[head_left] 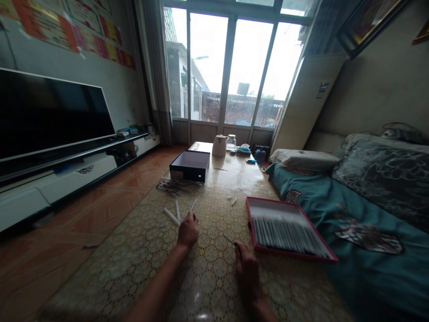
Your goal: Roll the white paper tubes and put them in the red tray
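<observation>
My left hand (188, 230) is closed around the lower end of a slim white tube (194, 204), which points up and away. Two more white tubes (171, 216) lie just left of its fingers. In my right hand (247, 264) is a thin dark pen-like stick (229, 240), its tip angled toward the left. A shallow red-rimmed box (275, 205) sits to the right of that hand. It holds a row of several slim grey sticks (284, 232), whose exact kind I cannot make out.
A dark open box (187, 173) stands farther up the table, with a heap of thin dark sticks (172, 185) before it. Short white pieces (233, 201) lie mid-table. A kettle (219, 146), glass jar (231, 142) and tissue pack (243, 150) are at the far end.
</observation>
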The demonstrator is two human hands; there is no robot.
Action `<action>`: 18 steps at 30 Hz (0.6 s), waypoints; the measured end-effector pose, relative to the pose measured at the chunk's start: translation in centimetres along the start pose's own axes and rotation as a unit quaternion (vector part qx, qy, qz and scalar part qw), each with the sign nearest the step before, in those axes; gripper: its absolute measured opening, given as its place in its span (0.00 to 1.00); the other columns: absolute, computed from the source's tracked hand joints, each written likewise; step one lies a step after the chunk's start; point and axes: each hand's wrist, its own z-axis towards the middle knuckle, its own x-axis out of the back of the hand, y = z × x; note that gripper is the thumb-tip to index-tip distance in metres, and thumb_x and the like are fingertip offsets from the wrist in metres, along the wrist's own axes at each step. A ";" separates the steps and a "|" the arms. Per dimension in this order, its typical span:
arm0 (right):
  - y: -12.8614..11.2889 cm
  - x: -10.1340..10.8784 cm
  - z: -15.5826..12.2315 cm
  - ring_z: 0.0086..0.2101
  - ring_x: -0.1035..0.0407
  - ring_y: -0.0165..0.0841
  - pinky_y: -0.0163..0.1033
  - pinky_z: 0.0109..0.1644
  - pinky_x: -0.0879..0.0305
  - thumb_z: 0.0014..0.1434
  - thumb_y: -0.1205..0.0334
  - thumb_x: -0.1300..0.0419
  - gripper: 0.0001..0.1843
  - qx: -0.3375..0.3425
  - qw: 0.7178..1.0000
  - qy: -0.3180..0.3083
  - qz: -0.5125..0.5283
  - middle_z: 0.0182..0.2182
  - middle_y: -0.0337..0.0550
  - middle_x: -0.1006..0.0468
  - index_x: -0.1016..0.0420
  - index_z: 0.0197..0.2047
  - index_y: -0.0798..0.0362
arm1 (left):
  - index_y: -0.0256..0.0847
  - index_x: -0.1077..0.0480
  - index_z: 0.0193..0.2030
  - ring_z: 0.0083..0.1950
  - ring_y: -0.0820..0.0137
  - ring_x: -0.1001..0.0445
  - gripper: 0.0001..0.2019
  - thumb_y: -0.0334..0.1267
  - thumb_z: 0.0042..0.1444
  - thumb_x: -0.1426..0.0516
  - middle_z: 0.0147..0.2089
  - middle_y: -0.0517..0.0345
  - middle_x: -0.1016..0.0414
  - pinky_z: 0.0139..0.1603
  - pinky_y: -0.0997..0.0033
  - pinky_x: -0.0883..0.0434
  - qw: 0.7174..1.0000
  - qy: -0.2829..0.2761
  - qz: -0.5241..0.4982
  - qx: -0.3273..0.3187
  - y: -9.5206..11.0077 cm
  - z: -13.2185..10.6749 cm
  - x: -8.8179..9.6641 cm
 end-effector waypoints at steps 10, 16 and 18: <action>-1.9 2.5 1.3 0.32 0.30 0.34 0.35 0.35 0.34 0.60 0.56 0.50 0.14 -0.014 0.997 -0.021 0.077 0.32 0.46 0.24 0.27 0.36 0.55 | 0.35 0.33 0.31 0.25 0.75 0.26 0.07 0.27 0.57 0.50 0.30 0.52 0.23 0.27 0.76 0.28 0.841 0.038 -0.469 0.266 -0.7 -7.7 2.0; -4.9 4.5 2.3 0.28 0.33 0.31 0.33 0.32 0.39 0.60 0.59 0.50 0.11 0.016 0.994 -0.078 0.079 0.28 0.42 0.26 0.28 0.33 0.54 | 0.33 0.32 0.31 0.25 0.74 0.25 0.08 0.25 0.58 0.51 0.28 0.50 0.22 0.26 0.76 0.27 0.813 0.066 -0.505 0.283 -0.1 -8.4 2.0; -5.4 4.5 2.2 0.27 0.34 0.30 0.33 0.32 0.40 0.60 0.60 0.50 0.11 0.024 0.993 -0.089 0.080 0.28 0.42 0.27 0.28 0.32 0.54 | 0.33 0.32 0.31 0.25 0.74 0.25 0.08 0.25 0.58 0.51 0.28 0.50 0.22 0.26 0.76 0.27 0.808 0.066 -0.510 0.290 0.2 -8.5 1.8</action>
